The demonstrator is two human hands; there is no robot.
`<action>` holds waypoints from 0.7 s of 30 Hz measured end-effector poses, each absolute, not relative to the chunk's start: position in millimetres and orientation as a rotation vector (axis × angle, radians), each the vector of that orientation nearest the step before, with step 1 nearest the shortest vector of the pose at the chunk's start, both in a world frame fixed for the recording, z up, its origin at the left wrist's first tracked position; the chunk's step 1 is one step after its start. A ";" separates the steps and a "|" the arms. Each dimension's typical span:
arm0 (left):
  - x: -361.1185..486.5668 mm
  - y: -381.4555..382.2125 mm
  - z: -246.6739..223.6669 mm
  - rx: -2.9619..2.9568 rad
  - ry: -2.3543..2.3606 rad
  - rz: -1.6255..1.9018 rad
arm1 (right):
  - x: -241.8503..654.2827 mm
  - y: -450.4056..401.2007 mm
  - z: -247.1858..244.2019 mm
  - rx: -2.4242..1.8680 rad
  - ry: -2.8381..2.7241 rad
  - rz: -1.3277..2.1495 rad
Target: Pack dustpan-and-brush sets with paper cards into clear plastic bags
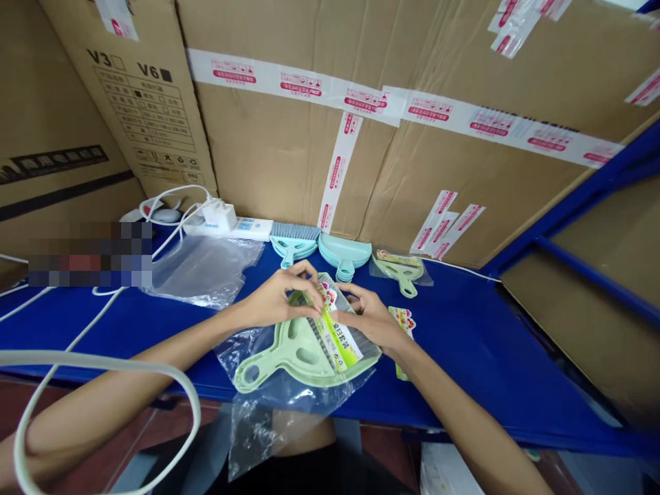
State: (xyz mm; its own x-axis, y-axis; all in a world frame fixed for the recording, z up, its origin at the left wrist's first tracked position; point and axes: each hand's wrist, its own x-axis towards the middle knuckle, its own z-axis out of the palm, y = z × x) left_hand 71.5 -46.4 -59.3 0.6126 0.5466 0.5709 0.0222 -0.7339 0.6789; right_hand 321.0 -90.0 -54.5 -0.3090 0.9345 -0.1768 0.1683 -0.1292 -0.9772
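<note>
A light green dustpan with a matching hand brush nested on it point(302, 354) lies in front of me, handle toward the lower left. A printed label card point(341, 340) rests across the grey bristles. My left hand point(296, 295) is closed, thumb and fingertips pinching the card's upper left edge. From the other side, my right hand point(372, 317) has its thumb on the card and its fingers curled over the far edge of the set. Underneath, a clear plastic bag point(252, 430) spreads out and hangs over the table edge.
At the back stand a blue-green brush point(293, 244), stacked blue-green dustpans point(345, 253) and a bagged green set point(402, 269). Another label card point(402, 323) lies right of my hand. Clear bags point(203, 268), a power strip point(252, 228) and a looping white cable point(193, 405) occupy the left.
</note>
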 end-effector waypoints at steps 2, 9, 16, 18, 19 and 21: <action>69.1 -47.0 -56.3 2.221 0.457 1.094 | 318.9 -92.4 -54.5 -1.247 -1.479 1.493; 60.6 -44.5 -45.5 2.248 0.444 1.048 | 323.7 -93.9 -51.2 -1.281 -1.575 1.677; 37.2 -20.9 -34.9 1.697 0.636 1.513 | 337.9 -83.2 -41.3 -1.247 -1.312 1.383; 32.0 -12.6 -36.4 1.465 0.761 1.571 | 345.7 -78.0 -35.2 -1.228 -1.196 1.254; 31.5 -9.9 -38.8 1.402 0.804 1.498 | 349.2 -75.6 -32.8 -1.219 -1.159 1.197; 35.1 -7.9 -45.4 1.336 0.832 1.246 | 354.4 -72.0 -30.2 -1.208 -1.125 1.105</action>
